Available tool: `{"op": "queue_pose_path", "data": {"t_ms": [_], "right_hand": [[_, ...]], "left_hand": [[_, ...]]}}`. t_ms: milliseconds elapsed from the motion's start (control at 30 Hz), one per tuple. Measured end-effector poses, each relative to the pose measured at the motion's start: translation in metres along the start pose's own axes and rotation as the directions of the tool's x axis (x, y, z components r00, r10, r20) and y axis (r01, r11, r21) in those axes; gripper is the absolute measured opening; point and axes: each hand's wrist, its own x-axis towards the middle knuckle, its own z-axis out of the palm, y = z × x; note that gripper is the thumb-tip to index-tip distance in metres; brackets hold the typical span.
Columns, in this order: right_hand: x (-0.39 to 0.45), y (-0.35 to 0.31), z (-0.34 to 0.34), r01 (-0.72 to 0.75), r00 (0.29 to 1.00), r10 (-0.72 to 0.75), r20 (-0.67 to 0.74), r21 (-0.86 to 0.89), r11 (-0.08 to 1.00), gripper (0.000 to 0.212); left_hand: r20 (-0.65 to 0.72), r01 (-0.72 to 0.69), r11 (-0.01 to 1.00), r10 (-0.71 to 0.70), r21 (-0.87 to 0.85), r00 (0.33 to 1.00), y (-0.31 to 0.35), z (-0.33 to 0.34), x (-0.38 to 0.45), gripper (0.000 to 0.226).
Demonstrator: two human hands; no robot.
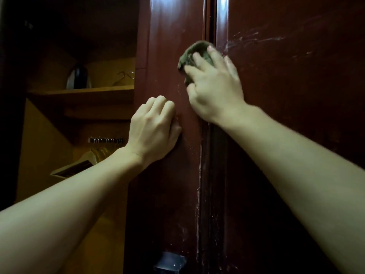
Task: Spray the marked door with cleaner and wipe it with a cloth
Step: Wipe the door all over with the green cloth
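Observation:
A dark red glossy wardrobe door stands straight ahead, streaked with white cleaner along its right edge. My right hand presses a bunched grey-green cloth against the door near that edge, fingers curled over the cloth. My left hand rests lower on the same door with its fingers curled against the panel, holding nothing that I can see. A second red door to the right carries white spray smears near its upper left. A piece of dark tape sticks to the bottom of the middle door.
Left of the door the wardrobe is open: a wooden shelf holds a dark iron and wire hangers. Below hangs a rail with wooden hangers. No spray bottle is in view.

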Motion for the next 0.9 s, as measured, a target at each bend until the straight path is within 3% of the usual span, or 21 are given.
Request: {"op": "queue_pose_path", "data": {"t_ms": [167,267,367,500,567,667,767,900], "right_hand": [[-0.045,-0.014,0.025,0.191,0.978,-0.189,-0.084,0.016,0.982,0.055],[-0.108,-0.030,0.050,0.298,0.955,-0.297,-0.013,0.013,0.955,0.054],[-0.089,-0.028,0.047,0.268,0.963,-0.268,-0.016,-0.012,0.963,0.056],[-0.019,-0.025,0.023,0.094,0.995,-0.095,-0.019,-0.011,0.995,0.062],[-0.026,-0.028,0.028,0.064,0.996,-0.063,-0.063,0.024,0.998,0.061],[-0.093,-0.041,0.050,0.110,0.986,-0.099,-0.132,0.079,0.991,0.054],[-0.170,-0.054,0.070,0.182,0.983,-0.177,-0.057,0.102,0.978,0.046],[-0.169,-0.048,0.070,0.243,0.970,-0.240,-0.045,0.064,0.968,0.044]], "left_hand": [[-0.034,0.106,0.993,-0.107,-0.045,0.994,-0.015,-0.003,-0.003,0.021],[-0.002,0.059,0.998,-0.060,-0.032,0.998,-0.020,-0.003,-0.014,0.014],[0.026,-0.011,1.000,0.012,-0.030,1.000,-0.024,-0.005,-0.021,0.011],[0.029,0.018,1.000,-0.017,-0.023,0.999,-0.025,-0.009,-0.018,0.015],[0.016,0.028,0.999,-0.028,-0.023,0.999,-0.024,-0.010,-0.017,0.013],[0.008,0.037,0.999,-0.037,-0.027,0.999,-0.024,-0.010,-0.020,0.012],[0.024,0.035,0.999,-0.034,-0.032,0.999,-0.022,-0.011,-0.025,0.014],[0.038,-0.011,1.000,0.011,-0.012,0.999,-0.017,-0.015,-0.022,0.014]]}}
